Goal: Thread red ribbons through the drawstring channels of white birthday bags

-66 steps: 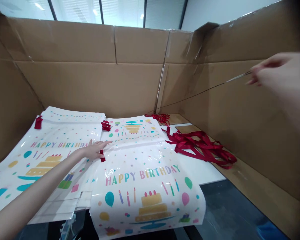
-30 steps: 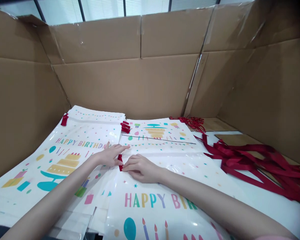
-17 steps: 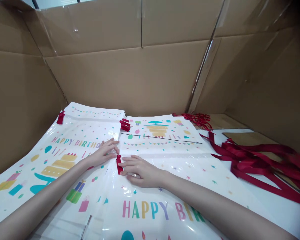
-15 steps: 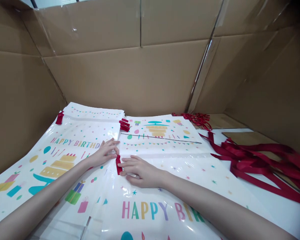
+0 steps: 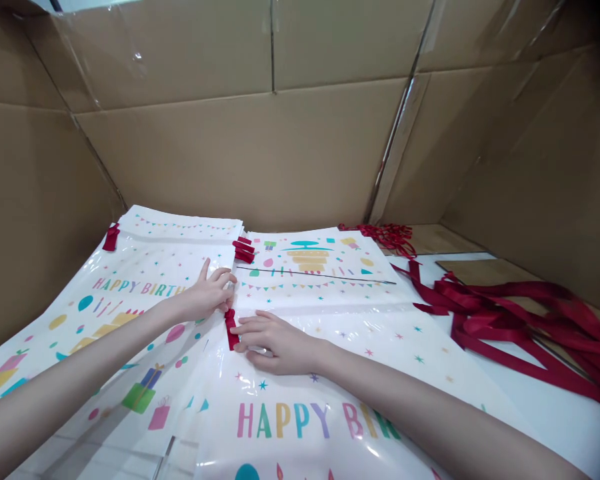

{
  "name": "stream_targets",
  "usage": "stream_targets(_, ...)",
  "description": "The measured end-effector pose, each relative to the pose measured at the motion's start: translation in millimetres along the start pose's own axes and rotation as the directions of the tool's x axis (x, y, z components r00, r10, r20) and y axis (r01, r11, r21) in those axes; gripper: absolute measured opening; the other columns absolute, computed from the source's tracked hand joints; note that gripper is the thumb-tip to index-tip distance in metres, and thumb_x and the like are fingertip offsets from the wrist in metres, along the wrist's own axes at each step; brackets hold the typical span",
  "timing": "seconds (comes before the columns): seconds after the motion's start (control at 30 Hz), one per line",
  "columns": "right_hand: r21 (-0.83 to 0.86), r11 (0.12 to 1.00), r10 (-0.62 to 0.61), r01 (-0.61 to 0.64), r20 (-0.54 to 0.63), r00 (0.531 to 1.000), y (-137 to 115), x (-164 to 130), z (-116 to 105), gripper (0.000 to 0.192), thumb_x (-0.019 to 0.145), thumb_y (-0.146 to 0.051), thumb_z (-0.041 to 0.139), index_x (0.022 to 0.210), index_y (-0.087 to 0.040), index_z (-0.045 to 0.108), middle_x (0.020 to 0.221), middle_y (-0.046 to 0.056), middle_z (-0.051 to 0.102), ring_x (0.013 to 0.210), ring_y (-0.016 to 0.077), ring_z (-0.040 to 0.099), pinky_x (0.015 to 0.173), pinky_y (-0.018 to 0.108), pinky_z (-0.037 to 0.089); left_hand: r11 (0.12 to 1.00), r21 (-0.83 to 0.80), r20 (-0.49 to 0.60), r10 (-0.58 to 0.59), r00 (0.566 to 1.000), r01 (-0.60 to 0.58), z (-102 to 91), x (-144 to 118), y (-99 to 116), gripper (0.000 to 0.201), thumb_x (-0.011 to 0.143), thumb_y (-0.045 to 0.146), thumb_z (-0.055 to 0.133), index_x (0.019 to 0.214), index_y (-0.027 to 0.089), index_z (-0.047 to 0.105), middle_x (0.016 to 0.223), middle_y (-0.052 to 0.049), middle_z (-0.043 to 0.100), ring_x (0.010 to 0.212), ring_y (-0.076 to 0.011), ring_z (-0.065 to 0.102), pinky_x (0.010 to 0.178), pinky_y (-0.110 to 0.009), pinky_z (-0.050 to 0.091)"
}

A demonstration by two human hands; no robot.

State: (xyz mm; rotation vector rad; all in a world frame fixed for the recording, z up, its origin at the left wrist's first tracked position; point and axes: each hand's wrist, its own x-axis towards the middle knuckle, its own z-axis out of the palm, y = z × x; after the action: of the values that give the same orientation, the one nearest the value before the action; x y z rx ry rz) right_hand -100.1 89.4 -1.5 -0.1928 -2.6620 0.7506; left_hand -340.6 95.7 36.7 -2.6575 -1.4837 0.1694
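Observation:
A short dark red ribbon (image 5: 231,331) lies at the inner edge of a white plastic sheet or bag (image 5: 340,353) printed HAPPY BIRTHDAY in coloured letters. My left hand (image 5: 209,293) pinches at the ribbon's upper end, with its index finger raised. From the right, my right hand (image 5: 280,345) rests palm down on the printed plastic, fingers a little apart, fingertips touching the ribbon's right edge. To the left lies a stack of similar printed plastic (image 5: 160,250), under my left forearm. Several red ribbon ends (image 5: 244,251) stick out along its right edge.
Tall cardboard walls (image 5: 240,153) close in the back and both sides. Long loose red ribbons (image 5: 510,327) heap at the right. Behind them sits a bundle of thin red strips (image 5: 387,239). Another red ribbon tab (image 5: 111,237) marks the stack's left edge.
The view has shifted slightly, so everything sits a little further left. My left index finger has lifted while the hand stays at the ribbon's top. My right hand keeps its place by the ribbon.

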Motion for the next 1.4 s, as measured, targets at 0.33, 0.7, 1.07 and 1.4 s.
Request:
stream_targets(0.33, -0.091, 0.994, -0.071, 0.058, -0.146, 0.987, 2.2, 0.1, 5.1, 0.021, 0.083, -0.019, 0.054, 0.095, -0.022, 0.071, 0.118, 0.007, 0.059, 0.112, 0.0193, 0.05, 0.097, 0.036, 0.036, 0.971, -0.218, 0.026, -0.092, 0.995, 0.095, -21.9, -10.1, 17.6, 0.016, 0.087, 0.028, 0.05, 0.099, 0.026, 0.06, 0.118, -0.003, 0.056, 0.122, -0.025, 0.041, 0.106, -0.064, -0.006)
stream_targets(0.7, -0.158, 0.986, -0.086, 0.057, -0.182, 0.98, -0.1, 0.1, 4.5, 0.021, 0.08, -0.02, 0.057, 0.094, -0.023, 0.073, 0.085, 0.004, 0.056, 0.084, 0.0153, 0.048, 0.078, 0.03, 0.037, 0.91, -0.393, 0.186, -0.063, 0.981, 0.133, -10.8, -25.9, 39.3, 0.048, 0.087, 0.035, 0.047, 0.134, 0.03, 0.039, 0.133, -0.007, 0.049, 0.128, -0.0284, 0.036, 0.109, -0.06, 0.003)
stream_targets(1.07, -0.211, 0.975, -0.115, 0.07, -0.209, 0.971, 3.1, 3.3, 12.9, 0.023, 0.075, -0.019, 0.06, 0.092, -0.023, 0.074, 0.077, 0.002, 0.053, 0.078, 0.0146, 0.048, 0.075, 0.029, 0.037, 0.915, -0.351, 0.25, -0.114, 0.962, 0.199, -23.2, -23.6, 45.4, 0.054, 0.083, 0.034, 0.048, 0.136, 0.027, 0.037, 0.124, -0.009, 0.052, 0.123, -0.0305, 0.039, 0.106, -0.065, 0.005)
stream_targets(1.4, -0.259, 0.965, -0.087, 0.033, -0.197, 0.977, -3.6, 16.3, 19.8, 0.022, 0.076, -0.021, 0.059, 0.094, -0.024, 0.073, 0.082, 0.002, 0.056, 0.083, 0.016, 0.051, 0.078, 0.029, 0.038, 0.915, -0.31, 0.272, -0.176, 0.946, 0.26, -17.2, -36.0, 40.9, 0.057, 0.081, 0.035, 0.046, 0.137, 0.028, 0.039, 0.118, -0.01, 0.054, 0.116, -0.0326, 0.043, 0.102, -0.069, 0.007)
